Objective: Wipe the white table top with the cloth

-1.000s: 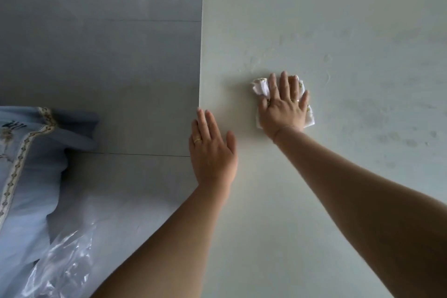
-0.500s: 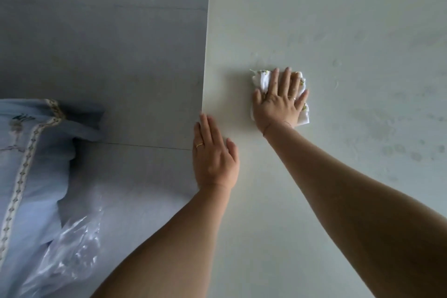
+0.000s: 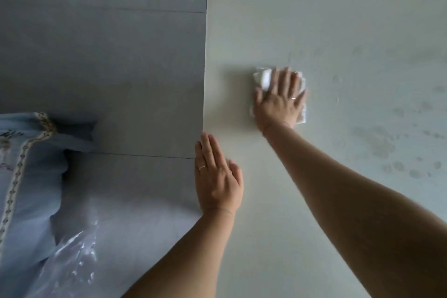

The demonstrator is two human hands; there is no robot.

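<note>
My right hand (image 3: 278,101) flat, open grip pressing cloth (image 3: 264,78) on bench (image 3: 314,225); left hand (image 3: 216,179) flat, empty, at bench edge.

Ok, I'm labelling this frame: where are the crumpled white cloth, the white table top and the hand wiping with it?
crumpled white cloth (image 3: 264,78): head view, exposed far-left fold.
white table top (image 3: 314,22): head view, bare far area.
right hand (image 3: 279,101): head view, back of hand.
</note>
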